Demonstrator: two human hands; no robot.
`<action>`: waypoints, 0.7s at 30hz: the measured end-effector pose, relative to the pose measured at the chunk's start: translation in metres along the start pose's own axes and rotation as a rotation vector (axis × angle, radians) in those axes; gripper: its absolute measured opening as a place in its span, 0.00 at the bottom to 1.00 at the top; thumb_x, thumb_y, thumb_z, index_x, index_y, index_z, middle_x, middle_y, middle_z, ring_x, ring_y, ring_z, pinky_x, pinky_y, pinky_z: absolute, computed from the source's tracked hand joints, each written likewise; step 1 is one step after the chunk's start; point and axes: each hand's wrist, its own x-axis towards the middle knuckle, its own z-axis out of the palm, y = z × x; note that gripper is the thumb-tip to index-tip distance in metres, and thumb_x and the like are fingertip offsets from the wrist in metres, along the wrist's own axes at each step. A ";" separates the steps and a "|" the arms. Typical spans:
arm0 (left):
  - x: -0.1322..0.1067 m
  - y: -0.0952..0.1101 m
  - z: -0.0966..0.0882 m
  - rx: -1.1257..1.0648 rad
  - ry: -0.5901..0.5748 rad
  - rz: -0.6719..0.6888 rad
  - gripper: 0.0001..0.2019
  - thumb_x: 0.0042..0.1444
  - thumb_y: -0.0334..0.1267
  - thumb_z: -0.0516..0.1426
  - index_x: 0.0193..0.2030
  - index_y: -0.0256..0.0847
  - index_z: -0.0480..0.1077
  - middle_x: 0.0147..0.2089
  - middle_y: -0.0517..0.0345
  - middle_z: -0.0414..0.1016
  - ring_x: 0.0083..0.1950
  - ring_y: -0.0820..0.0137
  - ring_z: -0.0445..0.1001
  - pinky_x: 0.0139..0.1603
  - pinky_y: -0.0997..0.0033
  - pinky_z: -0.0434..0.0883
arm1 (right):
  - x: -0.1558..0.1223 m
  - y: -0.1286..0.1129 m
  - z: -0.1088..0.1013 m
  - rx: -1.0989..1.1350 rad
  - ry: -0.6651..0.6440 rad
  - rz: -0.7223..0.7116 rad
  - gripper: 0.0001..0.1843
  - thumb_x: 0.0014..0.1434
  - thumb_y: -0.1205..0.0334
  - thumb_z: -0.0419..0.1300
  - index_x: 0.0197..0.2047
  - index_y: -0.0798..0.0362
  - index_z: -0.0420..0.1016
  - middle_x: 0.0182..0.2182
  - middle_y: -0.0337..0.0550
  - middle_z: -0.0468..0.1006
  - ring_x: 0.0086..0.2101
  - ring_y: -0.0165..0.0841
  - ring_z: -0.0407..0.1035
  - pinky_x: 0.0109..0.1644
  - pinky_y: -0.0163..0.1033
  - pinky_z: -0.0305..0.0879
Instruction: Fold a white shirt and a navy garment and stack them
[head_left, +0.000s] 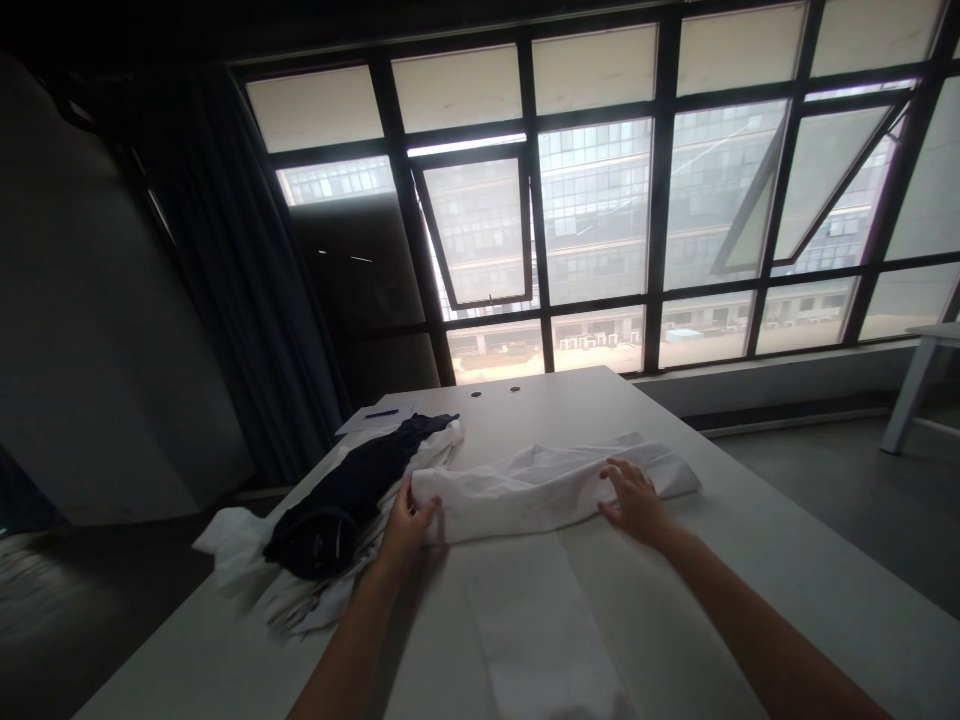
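Black-framed windows (600, 200) fill the far wall, with a dark grey curtain (240, 250) hanging to their left, and a long white table (757, 530) runs toward them.

The right hand (634, 503) lies spread, its fingers apart and pressing down on a crumpled white cloth garment (540, 495), folded into a long band that stretches between both hands. The left hand (409, 525) is curled against the band's left end; whether it pinches the cloth, I cannot tell.

Just left of the left hand, a dark navy garment (337, 500) lies across a loose heap of white clothes (289, 600). Beyond that hand sit a white paper sheet (375, 420) and a blue pen (382, 413). Nearer than both hands, a flat white strip (536, 630) lies on the table.
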 end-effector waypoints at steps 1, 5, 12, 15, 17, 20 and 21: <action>-0.001 -0.004 0.002 0.098 0.036 0.042 0.32 0.54 0.48 0.63 0.63 0.40 0.63 0.63 0.43 0.69 0.61 0.57 0.71 0.59 0.61 0.69 | -0.003 -0.003 0.003 -0.010 -0.024 -0.005 0.20 0.56 0.56 0.62 0.52 0.46 0.72 0.64 0.50 0.64 0.64 0.49 0.53 0.65 0.58 0.50; -0.017 0.000 0.007 0.491 0.194 0.245 0.25 0.59 0.50 0.58 0.58 0.36 0.65 0.58 0.38 0.69 0.62 0.48 0.66 0.64 0.46 0.62 | -0.009 -0.014 0.002 -0.047 -0.075 0.010 0.11 0.60 0.60 0.62 0.47 0.44 0.77 0.56 0.48 0.71 0.57 0.45 0.62 0.60 0.52 0.55; -0.071 0.045 0.035 0.565 -0.797 0.550 0.19 0.57 0.51 0.62 0.54 0.49 0.75 0.56 0.50 0.75 0.57 0.55 0.71 0.62 0.58 0.63 | -0.003 -0.025 -0.017 0.012 -0.081 0.074 0.16 0.71 0.61 0.48 0.48 0.50 0.77 0.43 0.48 0.79 0.42 0.37 0.73 0.46 0.38 0.62; -0.084 0.047 0.048 0.590 -0.866 0.528 0.30 0.55 0.52 0.65 0.64 0.52 0.69 0.69 0.51 0.65 0.67 0.52 0.63 0.68 0.56 0.59 | 0.000 -0.029 -0.024 0.026 -0.031 0.148 0.18 0.72 0.59 0.46 0.53 0.50 0.75 0.46 0.50 0.81 0.45 0.39 0.74 0.46 0.39 0.61; -0.087 0.046 0.053 0.607 -0.881 0.514 0.21 0.59 0.48 0.62 0.59 0.51 0.73 0.64 0.51 0.70 0.64 0.54 0.67 0.65 0.58 0.62 | 0.002 -0.033 -0.027 0.053 -0.023 0.196 0.18 0.71 0.58 0.47 0.53 0.49 0.76 0.43 0.48 0.83 0.44 0.40 0.75 0.46 0.39 0.61; -0.085 0.051 0.055 0.637 -0.865 0.528 0.08 0.63 0.41 0.58 0.45 0.47 0.78 0.49 0.52 0.78 0.54 0.56 0.73 0.56 0.61 0.67 | 0.002 -0.037 -0.029 0.083 -0.044 0.226 0.16 0.69 0.58 0.50 0.52 0.48 0.77 0.39 0.46 0.84 0.41 0.39 0.77 0.44 0.38 0.60; -0.084 0.053 0.054 0.643 -0.857 0.536 0.07 0.63 0.40 0.58 0.41 0.45 0.78 0.45 0.52 0.78 0.51 0.57 0.73 0.54 0.61 0.67 | 0.002 -0.037 -0.029 0.083 -0.049 0.230 0.16 0.69 0.58 0.51 0.52 0.48 0.78 0.39 0.46 0.84 0.41 0.39 0.77 0.44 0.38 0.60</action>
